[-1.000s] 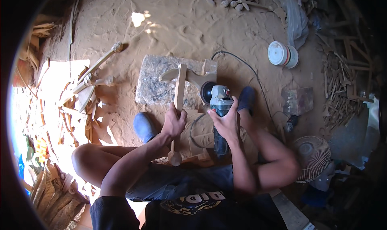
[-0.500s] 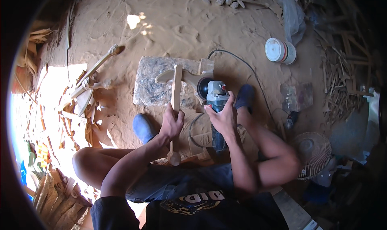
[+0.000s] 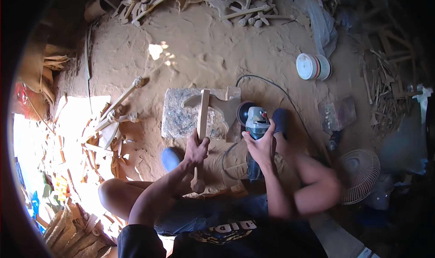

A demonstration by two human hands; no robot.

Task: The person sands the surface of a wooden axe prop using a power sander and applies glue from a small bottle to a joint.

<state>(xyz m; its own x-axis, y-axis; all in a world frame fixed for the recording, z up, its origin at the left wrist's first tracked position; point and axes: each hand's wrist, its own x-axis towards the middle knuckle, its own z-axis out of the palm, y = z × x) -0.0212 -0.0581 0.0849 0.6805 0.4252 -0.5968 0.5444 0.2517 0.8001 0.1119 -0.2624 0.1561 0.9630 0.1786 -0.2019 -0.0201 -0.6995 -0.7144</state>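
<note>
Wooden axe (image 3: 205, 114) slid slightly left on stone slab (image 3: 181, 120), view tilted down

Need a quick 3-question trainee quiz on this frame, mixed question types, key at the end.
1. True or false: the left hand grips the handle of the wooden axe.
2. What does the right hand hold? A) grinder B) hammer C) brush
3. The axe head lies on what?

Key:
1. True.
2. A, the grinder, its disc beside the axe head.
3. The stone slab on the sandy floor.
</note>
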